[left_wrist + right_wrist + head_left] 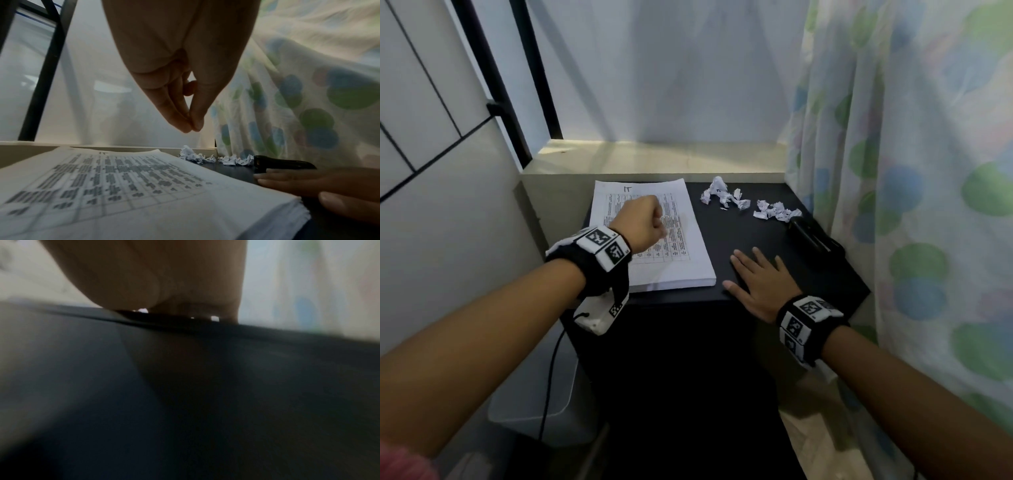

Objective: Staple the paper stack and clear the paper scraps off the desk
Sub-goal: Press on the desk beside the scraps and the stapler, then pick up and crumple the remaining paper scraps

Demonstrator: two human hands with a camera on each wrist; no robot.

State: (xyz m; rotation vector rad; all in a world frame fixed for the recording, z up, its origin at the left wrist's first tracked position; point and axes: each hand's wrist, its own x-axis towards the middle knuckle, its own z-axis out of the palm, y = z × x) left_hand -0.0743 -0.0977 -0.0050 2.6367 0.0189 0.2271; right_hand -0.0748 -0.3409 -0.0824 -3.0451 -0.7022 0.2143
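Left hand (642, 224) is held above the thick white printed paper stack (681, 253) with fingertips pinched together on nothing, right hand (760, 286) is laid flat on the black desk (739, 233), crumpled white paper scraps (726, 196) and black stapler (811, 236) are seen beyond it.

One paper stack (654, 236) lies on the one dark table (739, 240). One black stapler (811, 236) sits at the table's right edge. The crumpled paper scraps (726, 197) form two loose clusters; the separate pieces are too small and bunched to count exactly. Two hands show: one left hand (642, 222), one right hand (760, 277). Two wrist bands with printed markers, one per arm.
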